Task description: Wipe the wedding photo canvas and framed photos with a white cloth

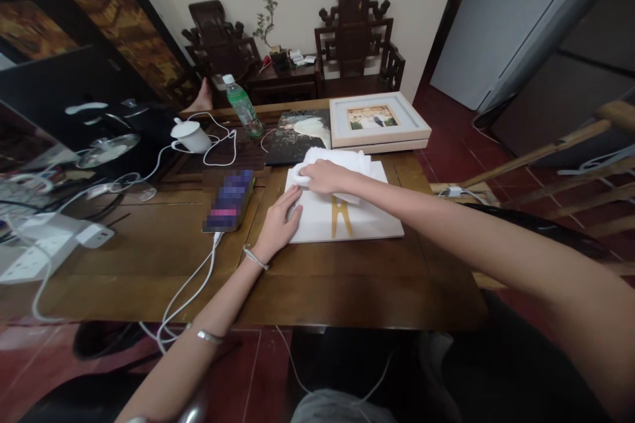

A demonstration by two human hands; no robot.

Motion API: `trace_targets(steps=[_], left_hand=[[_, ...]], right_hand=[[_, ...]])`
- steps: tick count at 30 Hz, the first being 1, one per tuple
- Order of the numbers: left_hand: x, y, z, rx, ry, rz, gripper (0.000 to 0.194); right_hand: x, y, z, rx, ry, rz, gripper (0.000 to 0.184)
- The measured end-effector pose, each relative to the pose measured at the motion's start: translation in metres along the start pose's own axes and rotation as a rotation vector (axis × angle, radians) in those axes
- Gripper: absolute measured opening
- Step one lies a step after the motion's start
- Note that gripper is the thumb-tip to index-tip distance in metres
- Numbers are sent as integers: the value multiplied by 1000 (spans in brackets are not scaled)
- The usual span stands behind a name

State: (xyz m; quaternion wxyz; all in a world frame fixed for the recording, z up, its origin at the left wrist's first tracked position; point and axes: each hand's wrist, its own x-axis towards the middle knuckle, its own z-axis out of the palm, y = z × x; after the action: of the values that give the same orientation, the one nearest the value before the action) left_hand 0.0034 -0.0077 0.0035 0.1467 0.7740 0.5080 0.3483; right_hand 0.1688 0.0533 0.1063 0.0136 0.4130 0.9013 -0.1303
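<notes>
A white board (374, 211) lies flat on the wooden table, with a gold compass-shaped or letter-like mark (340, 218) on its near half. My right hand (325, 176) is closed on a bunched white cloth (342, 160) and presses it against the board's far left part. Folds of the cloth spread behind and beneath that hand, covering some of the board. My left hand (282, 221) rests along the board's left edge, fingers stretched forward and thumb apart, holding nothing. A bracelet circles the left wrist.
Behind the board are a dark photo panel (292, 135) and stacked framed pictures (380, 119). A plugged-in phone (229, 201), green bottle (244, 109), lidded white cup (191, 136) and power strip (42, 248) with loose cables occupy the left. A person's bare foot (201, 98) shows beyond the table.
</notes>
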Motion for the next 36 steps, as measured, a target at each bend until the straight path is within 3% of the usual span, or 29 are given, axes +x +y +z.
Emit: trace_targets(steps=[5,9,18,21,24,27,31,36], left_hand=[[0,0,0,7,-6,2,42],[-1,-1,-1,-20,-9,2,41],[-1,-3,0,-71,-8,10,39],[-1,-2,-1,-65,-14,2,40],[-1,-1,-1,-66,-13,-1,41],[-2,-1,-1,-59,-12,0,42],[-1,0,-2,-46,-13,-4,41],[-1,-1,-1,-43,-12,-2,41]], right_hand=[[20,-6,-9,74,16,-33,42],[17,4,-13,98,22,-20,45],[-46,83,-21,118,51,150,55],[-75,95,-12,70,86,187,53],[-109,81,4,17,47,157,44],[-146,50,18,47,8,99,38],[-185,18,22,127,-43,22,34],[-179,33,14,176,-69,-63,28]])
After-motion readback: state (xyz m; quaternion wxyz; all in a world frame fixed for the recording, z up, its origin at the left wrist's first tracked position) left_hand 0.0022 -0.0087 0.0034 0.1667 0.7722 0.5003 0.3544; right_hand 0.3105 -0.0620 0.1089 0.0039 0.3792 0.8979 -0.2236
